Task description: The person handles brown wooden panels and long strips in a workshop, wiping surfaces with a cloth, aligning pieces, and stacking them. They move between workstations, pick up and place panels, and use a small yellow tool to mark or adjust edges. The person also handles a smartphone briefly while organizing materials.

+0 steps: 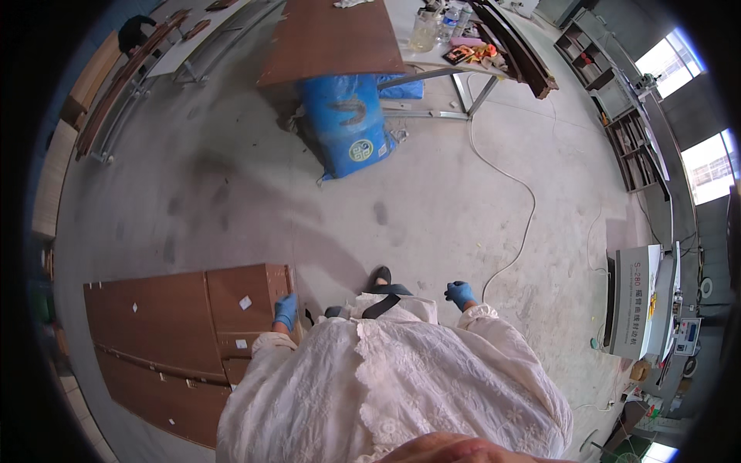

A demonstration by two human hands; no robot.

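My left hand (pixel 285 311), in a blue glove, hangs beside the right end of a stack of brown, box-like panels (pixel 147 305). Its fingers point away from me, and nothing shows in them. Whether the hand touches the stack I cannot tell. On the other side of my body, my right hand (pixel 461 295), also in a blue glove, is over the grey floor (pixel 432 220). Its fingers are loosely bent with gaps between them, and it holds nothing visible. My dark shoe (pixel 381 275) shows between the hands.
Ahead, a blue sack (pixel 346 127) stands against a table with a brown board (pixel 332 38) on top. A pale cable (pixel 532 202) curves across the floor at right, near a white machine (pixel 634 301). Shelves (pixel 625 139) line the right wall. A person (pixel 135 35) bends at far left.
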